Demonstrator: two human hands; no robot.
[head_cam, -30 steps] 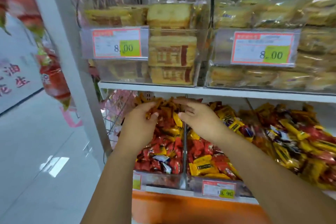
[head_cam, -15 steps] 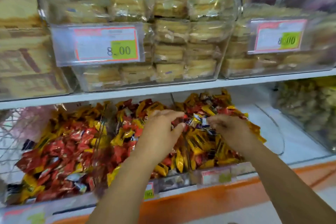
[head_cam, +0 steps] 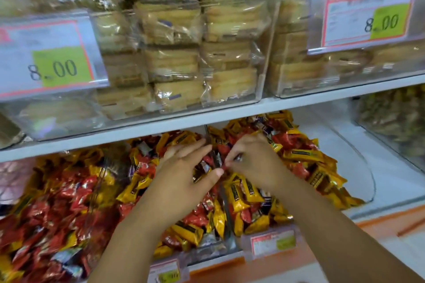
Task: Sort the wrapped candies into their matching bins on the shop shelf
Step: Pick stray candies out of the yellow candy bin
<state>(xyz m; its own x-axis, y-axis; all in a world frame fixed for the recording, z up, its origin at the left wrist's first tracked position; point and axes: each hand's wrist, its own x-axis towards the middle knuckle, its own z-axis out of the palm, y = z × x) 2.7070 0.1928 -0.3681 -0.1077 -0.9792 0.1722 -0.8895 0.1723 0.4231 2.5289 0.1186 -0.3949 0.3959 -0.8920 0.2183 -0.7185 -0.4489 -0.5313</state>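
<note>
Right grip (head_cam: 253, 163) pinches a candy (head_cam: 238, 158) below price tags (head_cam: 365, 14) reading 8.00.

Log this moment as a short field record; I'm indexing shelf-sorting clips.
left hand: open, fingers straight over the red and yellow wrapped candies
right hand: appears to pinch a small dark-wrapped candy
divider: thin clear bin divider below the two hands
upper shelf: clear plastic bin of wrapped pale cakes
price label: white and green price tag, reads 8.00
</note>
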